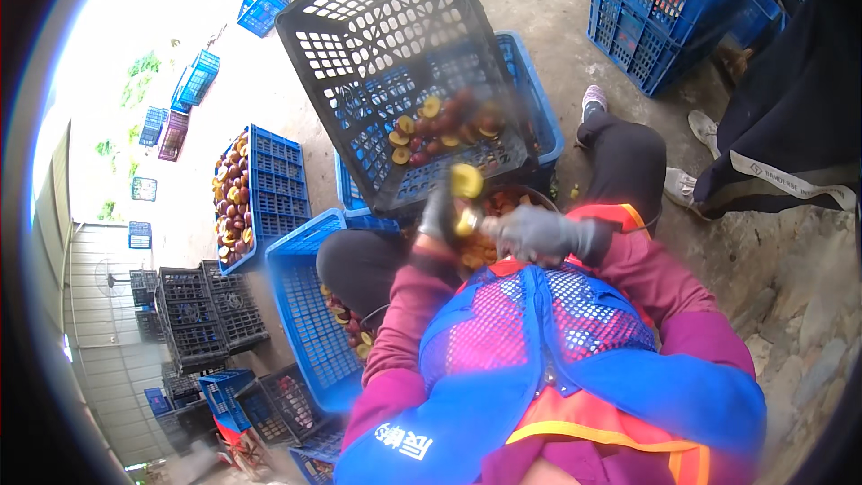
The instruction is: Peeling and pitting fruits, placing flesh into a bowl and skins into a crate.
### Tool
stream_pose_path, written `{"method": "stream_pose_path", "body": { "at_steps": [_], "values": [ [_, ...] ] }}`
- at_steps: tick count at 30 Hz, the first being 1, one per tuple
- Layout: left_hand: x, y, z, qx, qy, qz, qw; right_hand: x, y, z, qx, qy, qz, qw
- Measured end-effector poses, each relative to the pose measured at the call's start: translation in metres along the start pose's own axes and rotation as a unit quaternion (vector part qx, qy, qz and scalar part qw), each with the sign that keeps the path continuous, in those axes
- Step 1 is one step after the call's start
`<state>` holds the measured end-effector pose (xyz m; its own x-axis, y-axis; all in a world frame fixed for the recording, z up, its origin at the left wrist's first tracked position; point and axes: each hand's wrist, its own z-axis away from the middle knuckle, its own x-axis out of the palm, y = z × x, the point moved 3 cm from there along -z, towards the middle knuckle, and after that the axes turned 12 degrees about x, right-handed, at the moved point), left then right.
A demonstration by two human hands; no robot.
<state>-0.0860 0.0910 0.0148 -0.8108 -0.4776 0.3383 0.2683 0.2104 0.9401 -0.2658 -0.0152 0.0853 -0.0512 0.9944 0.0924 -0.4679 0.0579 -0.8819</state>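
Observation:
In front of my chest, both hands wear grey gloves and work close together. My left hand (436, 214) is closed at a halved fruit (466, 181) with yellow flesh. My right hand (544, 232) is curled, its fingertips pointing at a second pale fruit piece (468, 219) between the hands. What my right hand holds is blurred. Below the hands is a round container with orange-yellow fruit pieces (476, 256), partly hidden. Just beyond, a black crate (377, 27) leans toward me with red-skinned fruit, some halved (431, 130), gathered at its near end.
A blue crate (532, 94) sits under the black one. By my left leg stands a blue crate (301, 278) holding cut fruit; farther left is another full of fruit (235, 193). Stacked blue crates (642, 18) and a person in dark trousers (777, 126) are at the right.

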Motion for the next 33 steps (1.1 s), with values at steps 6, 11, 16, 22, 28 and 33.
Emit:
{"method": "stream_pose_path", "body": {
  "at_steps": [6, 11, 16, 22, 28, 33],
  "values": [
    [-0.055, 0.001, 0.005, -0.062, 0.183, 0.023, 0.981, -0.007, 0.051, -0.023, -0.054, 0.114, 0.263, 0.957],
    [-0.071, 0.130, 0.044, -0.054, 0.234, -0.214, 0.947, -0.025, 0.048, -0.016, 0.055, 0.091, 0.416, 0.903],
    [-0.151, 0.228, 0.080, -0.139, 0.126, -0.826, 0.532, -0.024, 0.042, -0.035, 0.050, 0.046, 0.457, 0.887],
    [-0.025, 0.120, -0.142, 0.023, -0.075, -0.687, 0.722, -0.057, 0.051, -0.061, 0.021, 0.085, 0.355, 0.931],
    [-0.095, -0.106, -0.260, -0.145, -0.091, -0.710, 0.683, -0.067, 0.072, -0.083, 0.101, 0.121, 0.311, 0.937],
    [-0.082, -0.153, -0.279, -0.084, 0.014, -0.801, 0.593, -0.084, 0.090, -0.095, 0.106, 0.150, 0.296, 0.937]
  ]
}}
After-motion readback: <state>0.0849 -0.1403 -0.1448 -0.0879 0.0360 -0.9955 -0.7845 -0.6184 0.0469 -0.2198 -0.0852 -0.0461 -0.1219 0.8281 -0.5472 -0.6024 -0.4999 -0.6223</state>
